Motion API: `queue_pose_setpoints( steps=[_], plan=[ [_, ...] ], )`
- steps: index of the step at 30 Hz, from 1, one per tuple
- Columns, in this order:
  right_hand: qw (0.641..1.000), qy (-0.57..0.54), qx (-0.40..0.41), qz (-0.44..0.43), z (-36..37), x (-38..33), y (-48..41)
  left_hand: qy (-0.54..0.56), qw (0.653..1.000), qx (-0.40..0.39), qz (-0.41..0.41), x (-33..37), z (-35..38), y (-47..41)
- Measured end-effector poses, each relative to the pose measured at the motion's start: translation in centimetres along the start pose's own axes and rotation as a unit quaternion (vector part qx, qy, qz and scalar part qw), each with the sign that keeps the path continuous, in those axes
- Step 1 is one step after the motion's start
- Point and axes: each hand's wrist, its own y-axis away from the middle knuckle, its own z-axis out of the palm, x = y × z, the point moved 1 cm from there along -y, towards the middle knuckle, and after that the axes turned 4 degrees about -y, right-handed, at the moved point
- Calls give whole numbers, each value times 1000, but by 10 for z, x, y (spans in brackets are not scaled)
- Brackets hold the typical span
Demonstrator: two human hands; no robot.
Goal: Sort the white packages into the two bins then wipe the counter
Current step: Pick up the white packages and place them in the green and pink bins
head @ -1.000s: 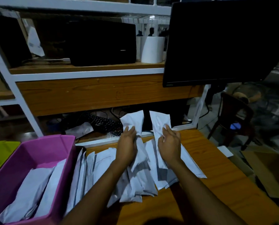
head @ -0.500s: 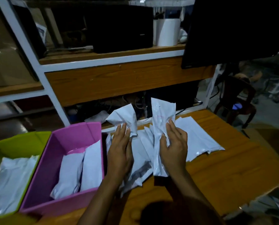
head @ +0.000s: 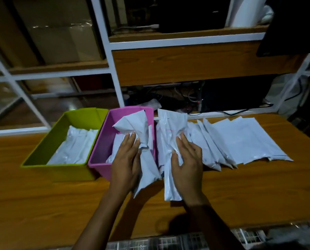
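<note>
A faint pink mark on the long white package (head: 170,123) is too blurred to read. A wooden counter (head: 42,204) lies under both hands in a dim room, with a white-framed shelf (head: 168,65) beyond them. The left hand (head: 126,163) grips a crumpled white package (head: 138,127) over the pink bin (head: 98,152); the green bin (head: 42,150) sits further left. The right hand (head: 188,165) clasps the long white package, and the loose packages (head: 244,139) are fanned out to its right.

Left hand (head: 126,166) shifts crumpled package (head: 136,125) leftward, now partly over pink bin (head: 99,170); right hand (head: 188,166) draws second package (head: 168,127) off pile (head: 240,138).
</note>
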Motion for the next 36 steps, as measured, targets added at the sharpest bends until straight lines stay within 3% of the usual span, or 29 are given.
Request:
queue_pose_setpoints(
  steps=[6, 10, 18, 21, 23, 26, 29, 31, 33, 36],
  plan=[
    [998, -55, -16, -16, 32, -30, 2, -70, 996, -42, 17, -35, -50, -3],
    [998, -32, -41, -17, 62, -50, -20, -130, 988, -67, 47, -57, -65, -39],
    [977, 142, -148, 59, 151, -41, -88, -182, 960, -213, 18, -119, -14, -126],
    [964, 190, -171, 71, 179, -28, -97, -217, 931, -293, -12, -146, 15, -140],
    [928, 264, -253, 71, 195, -17, -96, -265, 886, -379, -16, -159, 32, -140],
    [843, 363, -390, 68, 217, 0, -93, -291, 833, -469, -17, -171, 49, -144],
    [820, 321, -468, 71, 218, 6, -105, -321, 791, -519, 37, -182, 58, -157],
    [767, 342, -540, 65, 217, 8, -114, -346, 735, -580, 56, -179, 57, -164],
    [704, 395, -587, 63, 225, 17, -117, -360, 686, -632, 40, -176, 56, -167],
    [666, 427, -607, 74, 238, 37, -108, -363, 653, -664, 43, -177, 61, -163]
  ],
)
